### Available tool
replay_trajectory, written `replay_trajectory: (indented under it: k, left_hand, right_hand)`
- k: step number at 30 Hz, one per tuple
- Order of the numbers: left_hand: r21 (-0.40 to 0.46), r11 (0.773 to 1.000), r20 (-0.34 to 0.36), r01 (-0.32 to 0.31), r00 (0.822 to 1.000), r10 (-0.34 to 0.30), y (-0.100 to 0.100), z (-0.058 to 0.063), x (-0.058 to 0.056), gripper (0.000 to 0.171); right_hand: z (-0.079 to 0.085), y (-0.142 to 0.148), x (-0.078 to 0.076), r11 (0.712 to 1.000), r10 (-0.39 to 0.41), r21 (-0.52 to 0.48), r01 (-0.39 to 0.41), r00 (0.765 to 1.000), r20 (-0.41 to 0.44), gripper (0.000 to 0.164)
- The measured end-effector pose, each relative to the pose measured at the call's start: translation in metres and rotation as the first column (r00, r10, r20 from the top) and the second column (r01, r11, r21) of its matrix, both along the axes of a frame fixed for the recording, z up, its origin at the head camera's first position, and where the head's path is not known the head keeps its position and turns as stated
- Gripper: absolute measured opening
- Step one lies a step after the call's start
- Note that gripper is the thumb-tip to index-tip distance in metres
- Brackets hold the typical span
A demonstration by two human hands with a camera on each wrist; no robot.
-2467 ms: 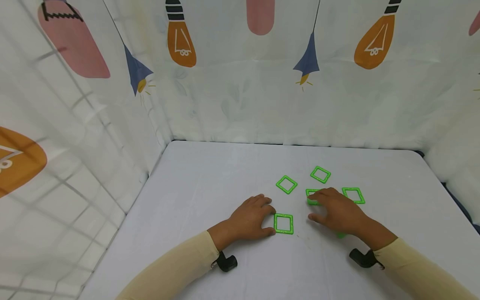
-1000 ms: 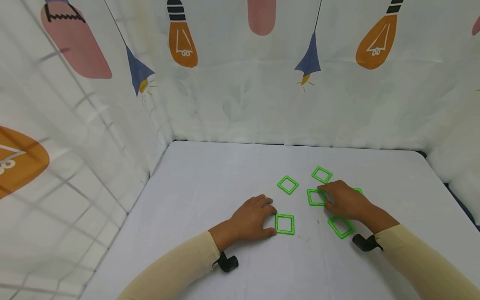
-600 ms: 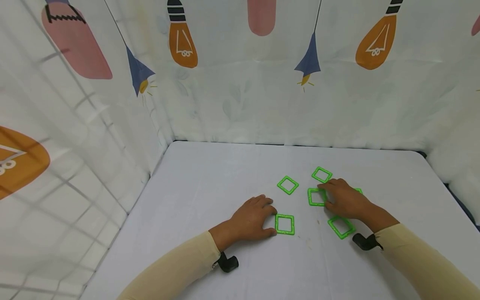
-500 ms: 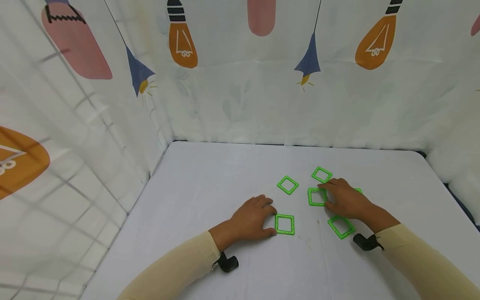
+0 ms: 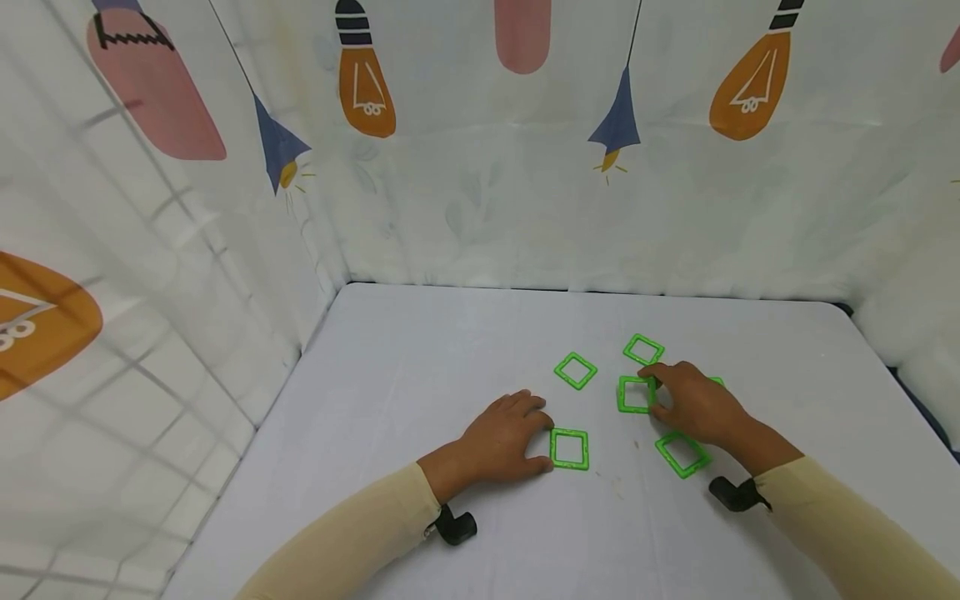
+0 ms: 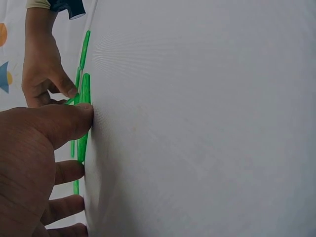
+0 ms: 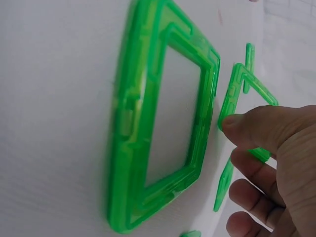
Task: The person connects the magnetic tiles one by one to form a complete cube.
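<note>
A green square magnetic tile, an open frame, is pinched at its right side between thumb and fingers of my right hand. The right wrist view shows my thumb on a corner of this tile, which stands tilted. Further left, my left hand rests on the table with fingers spread. Its thumb and index fingertips touch the left side of another green tile, which lies flat. In the left wrist view, the left thumb overlaps that tile.
Several similar tiles lie around the right hand: a left one, a far one, a near one and one partly hidden behind the hand. The white table meets a printed curtain at the back.
My right hand has gone from hovering over the middle tile to pinching its right side, and that tile has shifted slightly right. The near tile has come into view. My left hand stays put.
</note>
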State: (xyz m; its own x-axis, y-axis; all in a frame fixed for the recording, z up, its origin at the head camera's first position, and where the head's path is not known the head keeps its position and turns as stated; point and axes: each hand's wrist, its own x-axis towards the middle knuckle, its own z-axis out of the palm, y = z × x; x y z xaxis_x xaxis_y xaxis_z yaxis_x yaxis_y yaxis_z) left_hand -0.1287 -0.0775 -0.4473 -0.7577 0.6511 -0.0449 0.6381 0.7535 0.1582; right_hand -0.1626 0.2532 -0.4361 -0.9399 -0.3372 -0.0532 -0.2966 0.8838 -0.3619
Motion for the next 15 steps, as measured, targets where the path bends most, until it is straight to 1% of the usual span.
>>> replay_trajectory:
  k: [6, 15]
  left_hand:
    - [0.002, 1.0, -0.006, 0.001, 1.0, -0.001, -0.0006, -0.0009, -0.0001, 0.052]
    - [0.005, 1.0, -0.013, 0.001, 1.0, -0.001, -0.0007, -0.0003, 0.0, 0.051]
  right_hand:
    - [-0.0011, 0.0, 0.0034, 1.0, 0.0, 0.006, 0.0, 0.999, -0.042, 0.05]
    - [0.0001, 0.0005, 0.0086, 0.999, 0.005, -0.052, -0.011, 0.994, -0.114, 0.033]
